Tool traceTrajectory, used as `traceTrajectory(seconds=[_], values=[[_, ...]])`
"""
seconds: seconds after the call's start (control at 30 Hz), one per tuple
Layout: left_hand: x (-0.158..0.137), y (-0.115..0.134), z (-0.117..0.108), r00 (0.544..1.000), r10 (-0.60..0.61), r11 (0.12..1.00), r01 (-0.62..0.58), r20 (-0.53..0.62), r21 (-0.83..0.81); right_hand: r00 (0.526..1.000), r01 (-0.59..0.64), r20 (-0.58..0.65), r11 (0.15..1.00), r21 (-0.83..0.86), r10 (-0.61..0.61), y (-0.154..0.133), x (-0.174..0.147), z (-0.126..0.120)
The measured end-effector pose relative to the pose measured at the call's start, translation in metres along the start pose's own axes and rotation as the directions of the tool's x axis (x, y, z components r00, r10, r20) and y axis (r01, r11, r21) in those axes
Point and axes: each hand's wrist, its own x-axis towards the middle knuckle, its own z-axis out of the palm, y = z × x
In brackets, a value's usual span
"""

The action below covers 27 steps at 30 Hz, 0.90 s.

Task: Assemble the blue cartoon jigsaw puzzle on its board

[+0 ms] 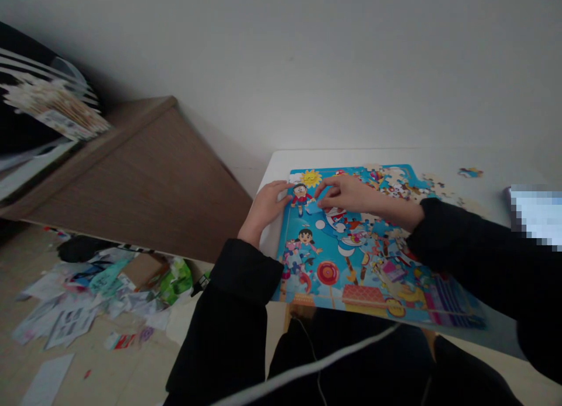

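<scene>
The puzzle (pixel 346 239) lies on the table (pixel 325 158), cabinet (pixel 144 183) at left.

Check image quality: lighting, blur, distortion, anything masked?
Head view: dim overall, plain pale-grey wall brighter low down; head view: flat blue cartoon jigsaw puzzle readable, its small pieces soft; head view: bundle of thin pale-tipped wooden sticks smeared at left edge, likely wide-angle stretch; head view: coarse pixel blocks mask the flat pale-screened device at right.

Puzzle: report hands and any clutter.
Left hand open at left edge of puzzle. Right hand over its upper left, grip unclear. Loose pieces cluttering upper right.
</scene>
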Motion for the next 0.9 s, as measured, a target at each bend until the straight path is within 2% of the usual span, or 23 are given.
traceTrajectory(seconds=[0.2, 0.33, 0.47, 0.6, 0.77, 0.9], values=[[0.0, -0.002, -0.003, 0.997, 0.021, 0.999, -0.024, 0.072, 0.04, 0.997, 0.012, -0.072, 1.0, -0.026, -0.014, 0.003, 0.021, 0.028], [-0.001, -0.001, -0.004, 0.997, 0.007, 1.0, -0.009, 0.083, 0.021, 0.988, 0.026, -0.15, 0.991, -0.131, -0.046, 0.012, 0.025, 0.034], [-0.003, -0.001, -0.005, 0.997, -0.014, 0.997, 0.02, 0.08, -0.073, 0.978, 0.046, -0.191, 0.977, -0.208, -0.087, 0.015, 0.025, 0.036], [-0.003, -0.001, -0.005, 0.997, -0.014, 0.996, 0.021, 0.082, -0.083, 0.977, 0.069, -0.173, 0.957, -0.283, -0.121, 0.011, 0.022, 0.038], [-0.003, -0.002, -0.003, 0.998, -0.009, 0.995, 0.014, 0.055, -0.096, 0.981, 0.133, -0.101, 0.955, -0.266, -0.165, 0.013, 0.019, 0.038], [-0.003, -0.002, -0.003, 0.998, -0.04, 0.987, 0.048, 0.057, -0.151, 0.98, 0.142, -0.095, 0.953, -0.268, -0.173, 0.016, 0.018, 0.038]])
